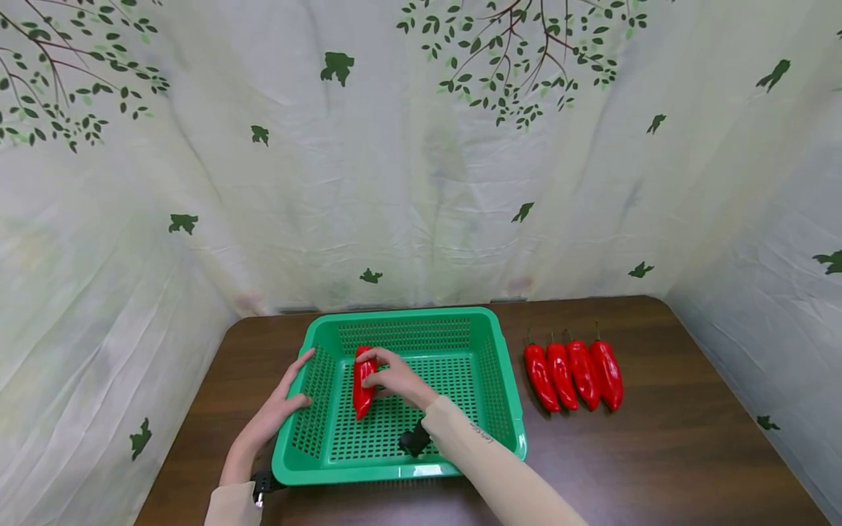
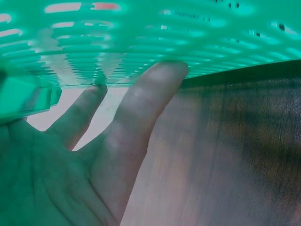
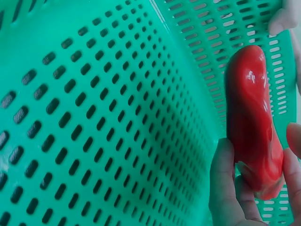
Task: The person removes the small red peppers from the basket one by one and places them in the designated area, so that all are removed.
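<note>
My right hand (image 1: 397, 378) holds a glossy red pepper (image 1: 362, 394) between thumb and fingers, over the left half of a green plastic basket (image 1: 399, 473). In the right wrist view the pepper (image 3: 249, 99) stands lengthwise, its lower end between the fingers (image 3: 223, 181), with the basket's slotted floor beside it. My left hand (image 1: 276, 413) is at the basket's left side, thumb and forefinger spread and touching the rim and outer wall. The left wrist view shows the thumb (image 2: 136, 108) straight against the slotted wall.
Several red peppers (image 1: 572, 376) with thin stems lie in a row on the brown wooden table (image 1: 691, 438), right of the basket. A white cloth with printed leaves (image 1: 421, 183) hangs behind the table and at both sides.
</note>
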A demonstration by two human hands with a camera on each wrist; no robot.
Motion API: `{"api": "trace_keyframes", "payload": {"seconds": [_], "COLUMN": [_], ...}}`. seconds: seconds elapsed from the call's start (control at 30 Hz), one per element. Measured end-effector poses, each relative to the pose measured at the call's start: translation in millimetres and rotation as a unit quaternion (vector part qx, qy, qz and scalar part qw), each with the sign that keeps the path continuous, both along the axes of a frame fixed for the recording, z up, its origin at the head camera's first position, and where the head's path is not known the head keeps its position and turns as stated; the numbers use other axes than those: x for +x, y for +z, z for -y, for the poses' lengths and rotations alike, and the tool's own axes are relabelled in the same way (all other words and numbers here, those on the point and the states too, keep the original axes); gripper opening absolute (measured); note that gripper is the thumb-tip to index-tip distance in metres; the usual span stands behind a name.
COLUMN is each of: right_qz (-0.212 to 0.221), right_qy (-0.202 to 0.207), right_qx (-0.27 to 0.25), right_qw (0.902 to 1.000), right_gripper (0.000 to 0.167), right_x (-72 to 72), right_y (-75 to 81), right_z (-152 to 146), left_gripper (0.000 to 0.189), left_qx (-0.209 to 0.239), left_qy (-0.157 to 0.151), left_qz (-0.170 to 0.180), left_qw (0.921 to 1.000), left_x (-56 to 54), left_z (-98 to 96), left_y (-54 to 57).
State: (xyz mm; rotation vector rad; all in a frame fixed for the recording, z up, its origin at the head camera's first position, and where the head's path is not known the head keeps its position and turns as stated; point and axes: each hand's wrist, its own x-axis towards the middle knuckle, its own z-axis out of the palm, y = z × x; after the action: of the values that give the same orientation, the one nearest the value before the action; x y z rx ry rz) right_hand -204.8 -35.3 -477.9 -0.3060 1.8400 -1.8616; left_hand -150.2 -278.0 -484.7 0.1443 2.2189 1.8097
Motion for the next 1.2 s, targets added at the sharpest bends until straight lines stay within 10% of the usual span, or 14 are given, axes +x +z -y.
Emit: {"api": "trace_keyframes", "payload": {"seconds": [1.2], "right_qz": [-0.028], "right_qy": [-0.028], "right_qx": [-0.011], "right_qw": [0.9991], "right_gripper": [0.036], "right_x": [-9.4], "right_y": [12.0], "right_z": [-49], "left_gripper": [0.079], "left_qx": [0.012], "left_qy": [0.005], "left_qz": [0.012], "left_qw": [0.9998], "left_x": [-0.6], "left_z": [1.0], "left_y": [-4.5]}}
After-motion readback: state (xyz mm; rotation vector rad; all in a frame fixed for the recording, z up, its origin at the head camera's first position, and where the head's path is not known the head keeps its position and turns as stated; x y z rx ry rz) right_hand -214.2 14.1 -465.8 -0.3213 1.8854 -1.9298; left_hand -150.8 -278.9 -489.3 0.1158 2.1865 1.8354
